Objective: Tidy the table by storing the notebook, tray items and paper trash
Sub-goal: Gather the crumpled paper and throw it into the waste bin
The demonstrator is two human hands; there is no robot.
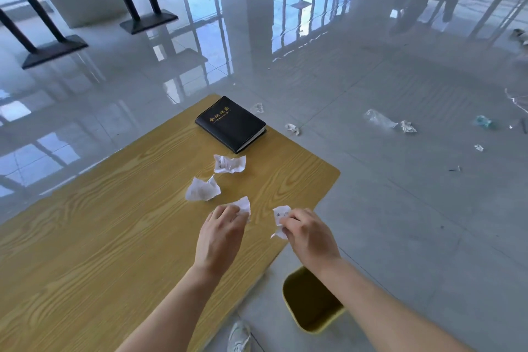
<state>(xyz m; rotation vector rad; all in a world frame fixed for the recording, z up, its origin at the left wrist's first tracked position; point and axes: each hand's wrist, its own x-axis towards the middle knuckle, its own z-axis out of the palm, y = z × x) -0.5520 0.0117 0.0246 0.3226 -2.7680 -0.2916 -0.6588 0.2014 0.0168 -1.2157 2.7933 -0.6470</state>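
Pinching a printed scrap (281,219) between thumb and fingertips, the right hand (310,236) sits at the right edge of the table (100,237), close to the yellow bin (311,303) on the floor below. That placement looks deliberate: a short move toward the body would put the paper over the bin's mouth. Just beside it, the left hand (221,234) has its fingers curled down onto a near crumpled paper (243,205), whose white edge pokes out past the fingertips. It seems gripped, though I cannot tell whether it has left the wood. Using both hands at once suggests the trash is being gathered two pieces at a time. Farther out on the table lie a middle crumpled paper (203,189) and a far crumpled paper (230,163), close together and untouched. Beyond them the black notebook (231,123) lies closed and flat near the far corner, waiting to be stored. No tray shows in this view. Past the table, small scraps of floor litter (293,128) dot the glossy tiles, and a pale shoe (238,336) shows beside the bin.
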